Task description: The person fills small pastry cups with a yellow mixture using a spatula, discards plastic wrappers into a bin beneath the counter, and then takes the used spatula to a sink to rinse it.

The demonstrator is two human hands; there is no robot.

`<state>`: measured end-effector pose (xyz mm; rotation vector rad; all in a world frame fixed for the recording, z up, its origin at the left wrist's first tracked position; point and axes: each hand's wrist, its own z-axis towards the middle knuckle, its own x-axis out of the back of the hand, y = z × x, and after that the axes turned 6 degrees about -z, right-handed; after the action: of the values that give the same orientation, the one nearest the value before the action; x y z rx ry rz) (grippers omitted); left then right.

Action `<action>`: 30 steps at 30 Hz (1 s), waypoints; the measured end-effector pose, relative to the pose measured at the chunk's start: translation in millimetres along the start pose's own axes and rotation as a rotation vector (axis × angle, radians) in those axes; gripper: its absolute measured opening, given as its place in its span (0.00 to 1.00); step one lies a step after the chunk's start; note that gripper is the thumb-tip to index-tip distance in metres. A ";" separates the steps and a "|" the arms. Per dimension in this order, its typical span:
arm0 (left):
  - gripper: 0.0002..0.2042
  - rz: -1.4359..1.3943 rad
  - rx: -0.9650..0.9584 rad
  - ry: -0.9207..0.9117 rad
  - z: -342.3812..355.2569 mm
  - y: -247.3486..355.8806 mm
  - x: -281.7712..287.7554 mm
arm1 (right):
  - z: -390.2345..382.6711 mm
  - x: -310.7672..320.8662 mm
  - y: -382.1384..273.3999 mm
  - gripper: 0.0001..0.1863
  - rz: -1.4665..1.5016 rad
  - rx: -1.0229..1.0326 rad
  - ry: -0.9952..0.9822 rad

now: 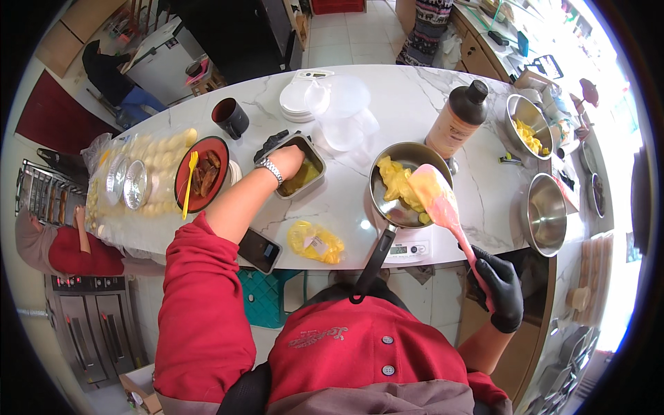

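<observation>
My bare left hand [288, 163], with a metal watch at the wrist, reaches into a rectangular metal tin [319, 181]. Greenish-yellow contents [302, 180] show in it; my fingertips are hidden. In a black glove, my right hand [499, 285] is closed round the handle of a pink spatula [449, 216]. Yellow smears coat the spatula's blade, which is over the right side of a saucepan [384, 216]. Soft yellow lumps [395, 181], like butter or margarine, lie in the pan. The saucepan rests on a white kitchen scale [413, 250], its black handle pointing toward me.
A brown bottle [458, 119] stands behind the saucepan. Nearby are a yellow-filled plastic bag [315, 242], a phone [259, 250], a dark mug [230, 119] and a red plate [220, 153] with a yellow fork. Metal bowls [545, 216] stand right. Another person [59, 242] is at left.
</observation>
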<state>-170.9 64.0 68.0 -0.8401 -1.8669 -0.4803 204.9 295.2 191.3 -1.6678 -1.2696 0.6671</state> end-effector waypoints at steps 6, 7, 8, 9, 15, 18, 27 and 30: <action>0.10 0.040 -0.065 0.006 -8.4 -2.9 10.3 | -0.8 0.4 -1.7 0.18 -0.051 -0.010 0.004; 0.10 0.018 -0.068 0.020 -13.5 -2.4 16.7 | -0.6 0.9 -1.1 0.18 -0.052 -0.006 0.002; 0.09 -0.006 -0.073 0.046 -18.9 -2.0 23.0 | 0.2 1.6 0.4 0.18 -0.054 -0.002 -0.001; 0.08 -0.030 -0.078 0.072 -25.1 -1.9 29.9 | 1.3 1.6 1.8 0.18 -0.057 0.003 -0.004; 0.03 -0.069 -0.087 0.232 -57.7 -12.0 62.3 | 22.7 -15.2 -5.8 0.18 -0.178 0.030 -0.081; 0.02 -0.064 -0.136 0.342 -66.6 -15.5 66.8 | 48.1 -36.3 -9.7 0.18 -0.627 0.352 0.011; 0.05 -0.127 -0.224 0.604 -73.7 -26.2 45.9 | 125.4 -115.7 -37.6 0.14 -1.050 0.558 -0.025; 0.06 -0.244 -0.162 0.552 -75.2 -29.6 41.4 | 147.3 -124.6 -45.2 0.13 -1.081 0.626 -0.077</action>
<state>-156.4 8.9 138.7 -0.5118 -1.4303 -0.9248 21.6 230.1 153.8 -0.3245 -1.5599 0.3694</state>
